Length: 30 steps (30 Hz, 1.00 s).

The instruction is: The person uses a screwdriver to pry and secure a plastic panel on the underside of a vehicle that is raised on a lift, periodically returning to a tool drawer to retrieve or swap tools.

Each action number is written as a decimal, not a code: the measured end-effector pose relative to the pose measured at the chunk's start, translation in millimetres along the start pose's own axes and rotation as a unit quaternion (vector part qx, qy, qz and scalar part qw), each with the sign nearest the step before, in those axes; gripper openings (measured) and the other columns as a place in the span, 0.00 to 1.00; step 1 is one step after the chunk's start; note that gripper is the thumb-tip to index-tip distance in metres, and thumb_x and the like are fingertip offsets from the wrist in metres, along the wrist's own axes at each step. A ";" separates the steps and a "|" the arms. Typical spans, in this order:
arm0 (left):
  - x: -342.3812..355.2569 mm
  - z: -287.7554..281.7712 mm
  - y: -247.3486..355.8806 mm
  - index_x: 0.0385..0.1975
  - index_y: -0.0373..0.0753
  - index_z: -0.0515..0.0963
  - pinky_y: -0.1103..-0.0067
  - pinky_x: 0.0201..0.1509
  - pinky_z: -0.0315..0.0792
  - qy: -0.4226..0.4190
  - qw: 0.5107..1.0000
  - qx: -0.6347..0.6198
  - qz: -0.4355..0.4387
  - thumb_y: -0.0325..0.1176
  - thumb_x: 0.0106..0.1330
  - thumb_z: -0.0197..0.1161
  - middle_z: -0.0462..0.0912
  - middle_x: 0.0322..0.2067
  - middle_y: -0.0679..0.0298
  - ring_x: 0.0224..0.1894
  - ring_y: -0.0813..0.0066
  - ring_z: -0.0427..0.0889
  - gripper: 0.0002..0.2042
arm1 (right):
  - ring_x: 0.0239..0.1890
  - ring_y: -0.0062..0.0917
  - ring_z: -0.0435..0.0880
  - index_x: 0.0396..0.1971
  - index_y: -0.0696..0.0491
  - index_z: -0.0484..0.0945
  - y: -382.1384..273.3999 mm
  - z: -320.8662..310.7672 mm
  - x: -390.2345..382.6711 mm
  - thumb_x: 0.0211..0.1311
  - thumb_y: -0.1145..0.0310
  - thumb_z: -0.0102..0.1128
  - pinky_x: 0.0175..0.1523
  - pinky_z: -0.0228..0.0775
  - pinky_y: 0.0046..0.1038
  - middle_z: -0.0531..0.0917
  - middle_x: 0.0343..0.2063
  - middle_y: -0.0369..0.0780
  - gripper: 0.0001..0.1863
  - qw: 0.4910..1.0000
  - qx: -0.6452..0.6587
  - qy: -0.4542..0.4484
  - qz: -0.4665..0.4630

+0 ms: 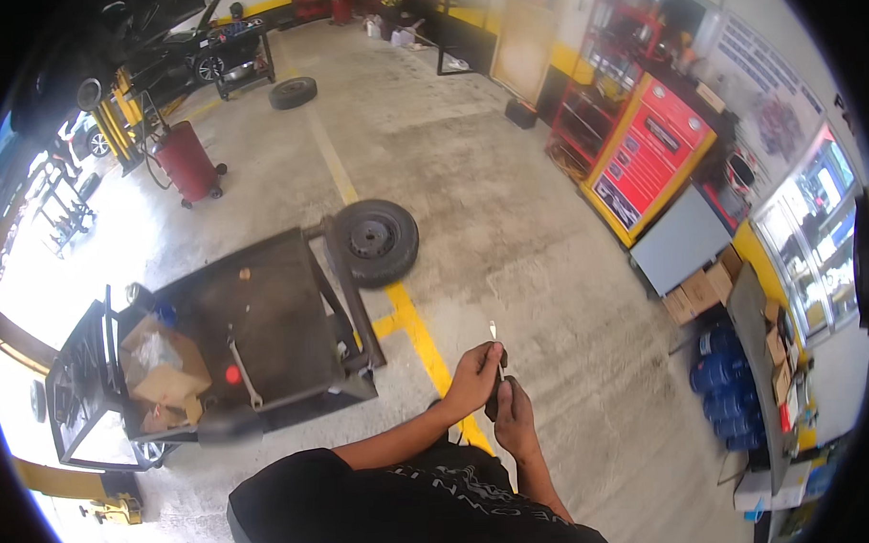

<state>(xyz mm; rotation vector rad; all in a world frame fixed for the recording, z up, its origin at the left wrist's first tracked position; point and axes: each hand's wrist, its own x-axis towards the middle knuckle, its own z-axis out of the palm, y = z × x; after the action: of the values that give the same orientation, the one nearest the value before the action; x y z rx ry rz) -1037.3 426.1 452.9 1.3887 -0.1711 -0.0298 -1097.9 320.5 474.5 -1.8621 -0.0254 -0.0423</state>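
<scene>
Pinching a slim, light-tipped piece [493, 329] in left hand [471, 380], above floor [588, 295]; curling right hand [514, 417] just nearer — exact grip unclear. Could slip from so narrow a hold — dropping, perhaps skidding toward wheel [370, 239] at far left.

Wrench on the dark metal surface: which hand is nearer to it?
Left. The left hand is to the right of the wrench, apart from it; the right hand is farther right.
</scene>
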 end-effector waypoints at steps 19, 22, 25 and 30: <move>606.8 -12.1 -55.4 0.51 0.35 0.74 0.81 0.29 0.65 0.113 0.991 0.076 0.013 0.40 0.75 0.50 0.73 0.25 0.69 0.25 0.83 0.68 0.15 | 0.16 0.13 0.65 0.41 0.60 0.75 95.6 -110.4 715.1 0.77 0.63 0.39 0.21 0.58 0.19 0.69 0.16 0.31 0.17 0.965 0.057 -0.256 -0.010; 656.9 -68.0 -60.4 0.54 0.37 0.74 0.84 0.28 0.68 0.249 0.962 0.105 -0.048 0.39 0.74 0.52 0.78 0.28 0.66 0.26 0.84 0.73 0.17 | 0.16 0.13 0.65 0.44 0.59 0.74 55.9 -84.0 818.2 0.76 0.65 0.40 0.21 0.58 0.18 0.69 0.16 0.31 0.14 0.957 0.050 -0.282 -0.053; 704.5 -129.8 -85.0 0.50 0.33 0.76 0.82 0.30 0.69 0.363 0.921 0.136 -0.027 0.39 0.73 0.53 0.80 0.28 0.65 0.26 0.83 0.74 0.16 | 0.16 0.13 0.65 0.44 0.57 0.72 47.8 -42.4 928.8 0.75 0.66 0.41 0.21 0.58 0.18 0.69 0.16 0.31 0.12 0.944 0.052 -0.315 -0.082; 776.7 -229.1 -125.8 0.47 0.31 0.78 0.81 0.31 0.70 0.508 0.845 0.156 -0.066 0.36 0.72 0.56 0.80 0.27 0.63 0.29 0.83 0.76 0.14 | 0.21 0.16 0.70 0.44 0.57 0.72 101.4 72.2 1114.2 0.74 0.65 0.43 0.27 0.64 0.21 0.73 0.21 0.34 0.12 0.923 0.104 -0.370 0.005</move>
<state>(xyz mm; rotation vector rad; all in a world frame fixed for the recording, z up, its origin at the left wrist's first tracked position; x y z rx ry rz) -228.9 532.1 370.5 1.5659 0.8447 0.6396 20.5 355.8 403.9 -1.5697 -0.5226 0.6506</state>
